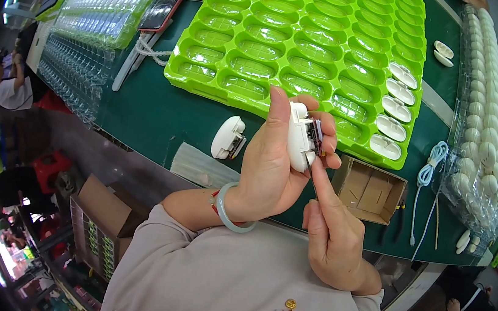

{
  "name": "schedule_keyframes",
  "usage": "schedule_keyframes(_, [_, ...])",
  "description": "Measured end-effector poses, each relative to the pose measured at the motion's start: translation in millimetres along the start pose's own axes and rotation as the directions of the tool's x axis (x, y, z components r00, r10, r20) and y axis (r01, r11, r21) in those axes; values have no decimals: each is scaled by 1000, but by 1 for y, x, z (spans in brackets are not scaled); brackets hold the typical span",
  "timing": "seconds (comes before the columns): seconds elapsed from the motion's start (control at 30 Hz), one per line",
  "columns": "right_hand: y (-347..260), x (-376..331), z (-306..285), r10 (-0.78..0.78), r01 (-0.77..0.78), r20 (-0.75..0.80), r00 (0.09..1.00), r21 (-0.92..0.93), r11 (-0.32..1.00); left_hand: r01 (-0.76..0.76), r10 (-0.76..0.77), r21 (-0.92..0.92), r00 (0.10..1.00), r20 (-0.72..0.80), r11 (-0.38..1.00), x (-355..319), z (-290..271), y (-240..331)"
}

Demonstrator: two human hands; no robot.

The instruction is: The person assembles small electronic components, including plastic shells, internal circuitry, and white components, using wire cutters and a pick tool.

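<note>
A white oval casing (297,138) is being clamped upright in the left hand (272,164), above the green table (143,113). The right hand (331,238) is being pinched shut, its forefinger pressed against the casing's lower edge. A second white casing (228,138) and a green moulded tray (310,52) are being kept on the table.

We have a single view, from a camera worn on the person's head, looking steeply down and a little forward over the chest. It sits close: the left hand (269,170) and right hand (331,238) fill the middle of the picture, forearms entering from the lower edge. Beyond them we see the green worktop (143,113) running away toward the top (its straight edges bow outward, as a fisheye lens bends them), with dark corners ringing the picture.
</note>
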State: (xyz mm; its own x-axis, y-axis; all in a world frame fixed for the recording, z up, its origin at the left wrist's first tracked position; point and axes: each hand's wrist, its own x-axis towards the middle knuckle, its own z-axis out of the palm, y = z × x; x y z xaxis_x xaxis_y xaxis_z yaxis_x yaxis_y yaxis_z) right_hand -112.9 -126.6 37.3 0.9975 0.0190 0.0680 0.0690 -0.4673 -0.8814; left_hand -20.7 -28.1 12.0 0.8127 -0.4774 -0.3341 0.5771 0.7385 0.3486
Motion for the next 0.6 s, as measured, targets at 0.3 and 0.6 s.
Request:
schedule_keyframes(0.3, [0,1,-2,-20,28,51,999,-157,987,-14,15,52,999,-32,999,2,-1,-1])
schedule_keyframes(0.6, [3,-3,8,-51,49,-2,999,-209,977,-93,94,101,996,-5,990,-2,-1,-7])
